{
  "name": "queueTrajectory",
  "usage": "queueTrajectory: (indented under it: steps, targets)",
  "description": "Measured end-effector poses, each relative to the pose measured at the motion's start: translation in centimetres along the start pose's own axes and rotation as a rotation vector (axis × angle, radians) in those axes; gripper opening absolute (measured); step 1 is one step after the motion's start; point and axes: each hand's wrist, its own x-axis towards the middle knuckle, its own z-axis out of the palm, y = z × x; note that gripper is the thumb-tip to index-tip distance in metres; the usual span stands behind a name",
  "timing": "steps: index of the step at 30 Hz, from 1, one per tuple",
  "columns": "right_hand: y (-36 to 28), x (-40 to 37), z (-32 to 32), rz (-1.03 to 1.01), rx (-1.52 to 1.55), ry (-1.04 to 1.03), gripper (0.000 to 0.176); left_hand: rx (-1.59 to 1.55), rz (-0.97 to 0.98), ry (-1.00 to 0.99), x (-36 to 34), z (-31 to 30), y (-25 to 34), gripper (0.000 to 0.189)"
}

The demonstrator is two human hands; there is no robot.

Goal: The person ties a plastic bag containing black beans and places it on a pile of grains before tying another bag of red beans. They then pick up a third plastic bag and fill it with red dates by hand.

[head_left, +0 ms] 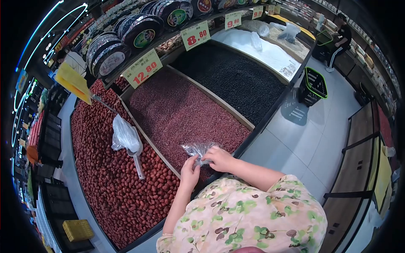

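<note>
Over the near end of a bin of small red beans (pixel 181 109), both my hands pinch a clear plastic bag (pixel 195 148). My left hand (pixel 190 172) grips its lower left side with thumb and fingers closed. From the right, my right hand (pixel 219 158) has its fingertips on the same bag, close to the left fingers. The film is crumpled and spreads out above my fingertips. Left of the beans, red dates (pixel 114 185) fill another bin, with a clear scoop (pixel 137 162) and a bunched plastic bag (pixel 125 133) lying on them.
Black beans (pixel 232 76) and a white powdery product (pixel 240 42) fill bins farther right. Price signs (pixel 196 35) and round packages (pixel 143 33) line the shelf behind. A black shopping basket (pixel 313 86) stands in the aisle; another person (pixel 341 40) is beyond it.
</note>
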Motion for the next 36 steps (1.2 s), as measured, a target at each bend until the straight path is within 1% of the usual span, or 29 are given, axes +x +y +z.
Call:
queueTrajectory:
  steps: [2,4,5,6,8,9,10,12,16,18,19,20,22,24,25,27,28,31,33,34,35,36]
  targets:
    - [0.7,0.3,-0.3,-0.047,0.024,-0.018,0.026,-0.002,0.02,-0.015,0.7,0.6,0.5,0.037]
    - [1.4,0.7,-0.8,-0.076,0.059,-0.042,0.025,0.074,-0.085,-0.143,1.3,0.9,1.2,0.031]
    - [1.6,0.8,-1.2,-0.102,0.081,-0.041,0.023,0.064,-0.101,-0.099,1.7,1.4,1.4,0.027]
    - [2.4,1.1,-1.1,-0.112,0.105,-0.055,0.022,0.07,-0.103,-0.093,2.1,1.6,1.5,0.027]
    - [3.4,1.7,-1.5,-0.139,0.166,-0.067,0.019,-0.017,-0.316,-0.197,2.7,2.0,1.8,0.026]
    - [4.0,2.1,-1.7,-0.15,0.177,-0.078,0.019,-0.092,-0.386,-0.211,2.9,2.4,1.8,0.025]
    - [4.5,2.4,-1.7,-0.144,0.217,-0.111,0.02,-0.087,-0.404,-0.198,3.0,3.0,1.4,0.025]
    - [5.5,2.7,-1.8,-0.151,0.274,-0.165,0.021,-0.174,-0.419,-0.144,2.9,4.1,0.7,0.022]
    - [7.2,3.7,-2.7,-0.173,0.402,-0.27,0.021,-0.089,-0.452,-0.019,3.3,5.5,2.6,0.021]
    - [8.3,4.2,-3.1,-0.085,0.553,-0.416,0.021,-0.04,-0.401,0.084,3.1,6.3,2.5,0.021]
    - [8.8,4.5,-3.2,-0.06,0.625,-0.454,0.02,-0.045,-0.414,0.137,3.3,6.4,3.3,0.021]
    - [9.5,5.0,-3.0,-0.076,0.681,-0.498,0.016,-0.055,-0.407,0.198,3.5,6.6,3.9,0.019]
    - [10.8,5.8,-1.8,-0.012,0.797,-0.566,0.015,0.144,-0.325,0.217,3.9,6.5,5.2,0.016]
    - [9.9,6.6,-3.9,-0.12,0.638,-0.621,0.015,0.264,-0.258,0.21,4.0,6.6,5.6,0.019]
    - [9.9,7.0,-4.0,-0.148,0.614,-0.65,0.017,0.276,-0.304,0.231,3.9,6.7,6.0,0.019]
    - [9.8,7.7,-4.2,-0.193,0.574,-0.706,0.02,0.386,-0.119,0.251,4.0,6.6,6.6,0.021]
    - [9.7,8.0,-4.0,-0.201,0.574,-0.731,0.023,0.394,-0.149,0.264,3.9,6.6,6.6,0.021]
    - [9.3,8.3,-4.3,-0.205,0.536,-0.788,0.022,0.418,-0.168,0.275,3.9,7.1,6.5,0.025]
    - [8.7,8.3,-4.5,-0.313,0.361,-0.685,0.021,0.382,-0.219,0.292,4.1,7.6,6.7,0.025]
    - [8.8,8.1,-4.2,-0.314,0.361,-0.692,0.021,0.354,-0.256,0.302,4.3,7.8,6.8,0.024]
    - [9.0,7.8,-3.6,-0.355,0.341,-0.613,0.02,0.336,-0.306,0.308,4.5,7.8,7.2,0.02]
    - [9.2,7.6,-3.1,-0.395,0.322,-0.533,0.018,0.336,-0.311,0.309,4.6,7.8,7.0,0.02]
